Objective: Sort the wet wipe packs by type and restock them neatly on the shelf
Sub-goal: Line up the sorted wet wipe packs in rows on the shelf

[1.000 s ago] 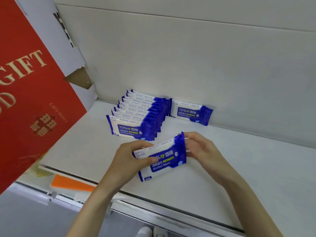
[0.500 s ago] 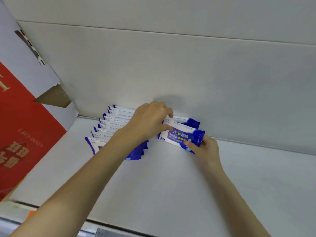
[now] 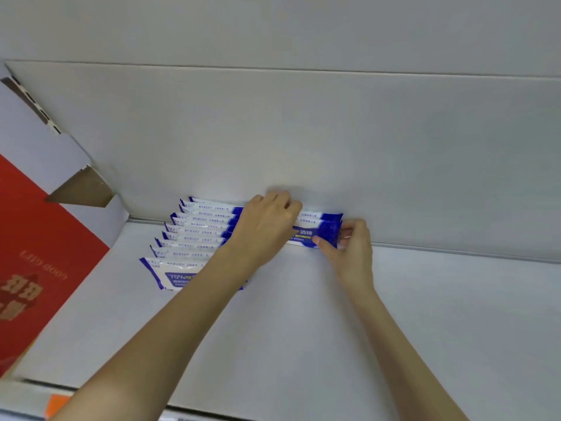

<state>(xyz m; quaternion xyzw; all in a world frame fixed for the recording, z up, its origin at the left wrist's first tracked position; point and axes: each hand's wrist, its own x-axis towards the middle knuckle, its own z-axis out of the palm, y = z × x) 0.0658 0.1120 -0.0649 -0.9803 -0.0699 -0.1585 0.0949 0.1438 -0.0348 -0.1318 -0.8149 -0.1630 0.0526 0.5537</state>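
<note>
While the pack [image 3: 315, 235] is standing edgewise at the back of the shelf [image 3: 334, 329], long axis running left-right, I am seeing the right hand [image 3: 353, 250] pinching its right end and the left hand [image 3: 267, 226] gripping its top, fingers curled.

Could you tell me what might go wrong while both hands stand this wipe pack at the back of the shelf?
The held pack stands on edge in front of the rear pack; once released, both may slump flat. The left arm crosses the row of packs, so withdrawing it could topple them.
</note>
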